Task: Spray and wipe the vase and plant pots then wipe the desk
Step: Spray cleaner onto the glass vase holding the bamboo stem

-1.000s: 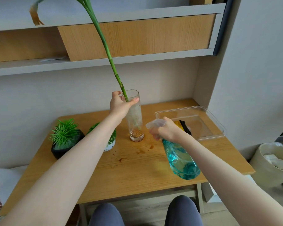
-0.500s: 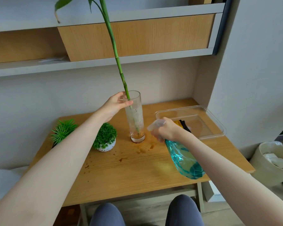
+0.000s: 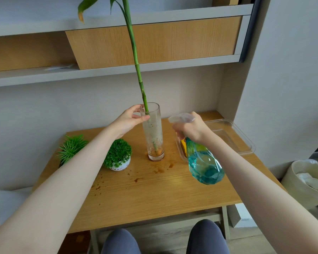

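The tall glass vase (image 3: 153,132) stands upright at the desk's (image 3: 154,191) twelve o'clock, its rim pinched by the left hand's (image 3: 129,121) fingers, while the right hand (image 3: 191,127) at its three o'clock grips the spray bottle (image 3: 203,162), nozzle aimed at the glass.

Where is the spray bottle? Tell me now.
In the head view, the spray bottle is held in the right hand above the desk, right of the glass vase.

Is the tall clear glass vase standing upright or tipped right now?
Upright. The tall clear glass vase stands with its base flat on the wooden desk, while the left hand pinches its rim.
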